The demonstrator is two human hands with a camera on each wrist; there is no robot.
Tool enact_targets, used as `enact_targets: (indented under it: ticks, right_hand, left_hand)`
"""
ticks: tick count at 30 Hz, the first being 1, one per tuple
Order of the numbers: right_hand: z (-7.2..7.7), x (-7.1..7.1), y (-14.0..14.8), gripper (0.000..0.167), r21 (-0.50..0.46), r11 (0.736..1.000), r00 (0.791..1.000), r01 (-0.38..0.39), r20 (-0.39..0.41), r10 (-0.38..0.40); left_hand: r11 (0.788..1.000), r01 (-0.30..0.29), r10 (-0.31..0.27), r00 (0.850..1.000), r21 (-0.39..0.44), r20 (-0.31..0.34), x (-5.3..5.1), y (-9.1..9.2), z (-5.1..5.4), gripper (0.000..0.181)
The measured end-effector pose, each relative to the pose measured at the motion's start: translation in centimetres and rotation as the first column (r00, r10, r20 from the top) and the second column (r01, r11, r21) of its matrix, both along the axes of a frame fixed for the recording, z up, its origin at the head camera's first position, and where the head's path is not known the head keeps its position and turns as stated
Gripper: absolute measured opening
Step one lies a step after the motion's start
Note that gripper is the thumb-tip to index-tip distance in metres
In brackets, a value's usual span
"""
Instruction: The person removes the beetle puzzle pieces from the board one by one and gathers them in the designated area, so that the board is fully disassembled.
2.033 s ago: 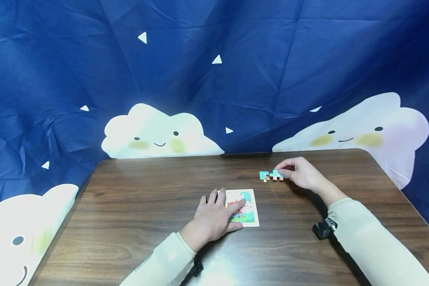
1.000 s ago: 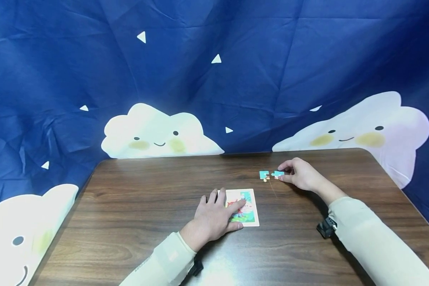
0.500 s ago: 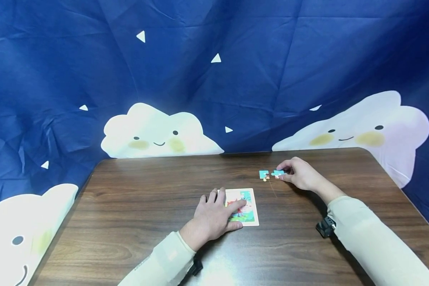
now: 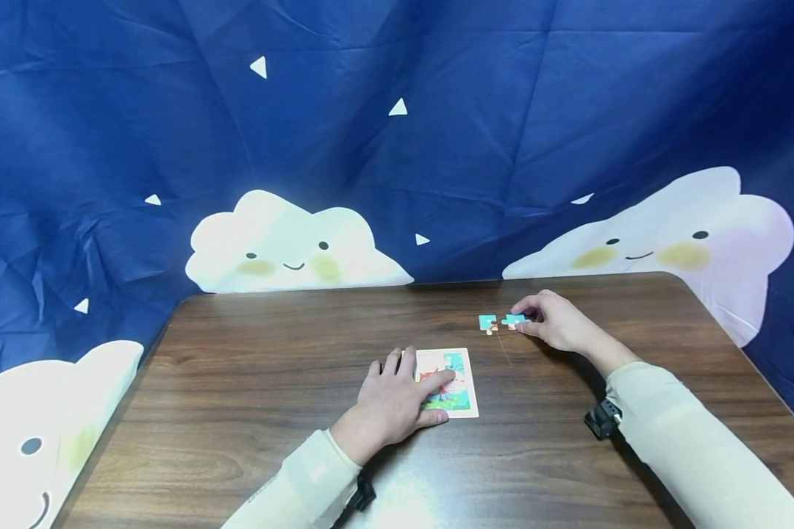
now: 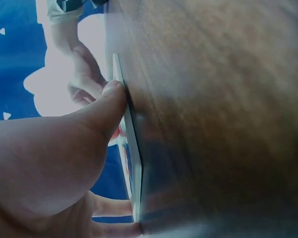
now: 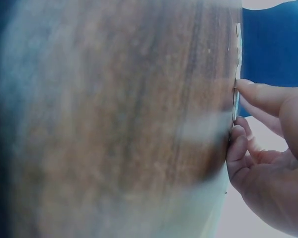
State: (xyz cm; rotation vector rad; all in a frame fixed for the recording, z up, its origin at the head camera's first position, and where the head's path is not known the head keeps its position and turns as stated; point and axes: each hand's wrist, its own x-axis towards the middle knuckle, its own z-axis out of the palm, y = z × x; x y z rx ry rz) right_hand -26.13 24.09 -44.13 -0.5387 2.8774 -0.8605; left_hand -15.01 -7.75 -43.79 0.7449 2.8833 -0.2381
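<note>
My left hand (image 4: 390, 404) lies with spread fingers on a small picture puzzle board (image 4: 462, 400), the thumb along its near edge and the index finger across the picture. In the left wrist view the board's pale edge (image 5: 134, 153) runs beneath the thumb. Farther back, my right hand (image 4: 559, 323) pinches a light-blue jigsaw piece (image 4: 512, 319) between thumb and fingers at its right end. Just left of it lies a second light-blue jigsaw piece (image 4: 487, 322), a narrow gap apart. Seen edge-on in the right wrist view, the pinched piece (image 6: 236, 101) sits flat at table level.
The brown wooden table (image 4: 271, 367) reaches back to a blue cloth backdrop (image 4: 463, 147) printed with white clouds. A thin light line, possibly a scratch, shows on the wood near the pieces. Each sleeve carries a black wrist camera (image 4: 602, 420).
Since two seconds ago, my right fingers have shifted their grip from the piece's upper edge to its right end, and the piece has turned slightly. My left hand and the board have stayed put.
</note>
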Motion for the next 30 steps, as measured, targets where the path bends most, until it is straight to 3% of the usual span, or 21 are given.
enact_targets:
  ticks: [5, 11, 20, 30]
  right_hand:
    - [0.5, 0.4, -0.1, 0.028, -0.026, 0.999, 1.000, 0.025, 0.018, -0.025]
    - [1.8, 1.7, -1.7, 0.024, -0.118, 0.993, 1.000, 0.015, -0.022, -0.017]
    - [1.8, 3.1, -5.2, 0.016, -0.130, 0.984, 0.992, -0.122, -0.029, 0.119]
    - [0.8, 4.0, -7.6, 0.013, -0.136, 0.968, 0.972, -0.210, 0.080, 0.222]
  left_hand:
    - [0.999, 0.005, -0.005, 1.000, 0.033, 0.000, 0.1, -0.2, 0.2, 0.066]
    - [0.993, 0.031, -0.031, 1.000, 0.117, -0.005, 0.5, -0.8, 0.4, 0.062]
    - [0.986, 0.099, -0.095, 0.995, 0.136, -0.032, 0.6, -1.0, 0.5, 0.057]
    - [0.989, 0.084, -0.082, 0.996, 0.122, -0.022, 0.7, -1.1, 0.2, 0.055]
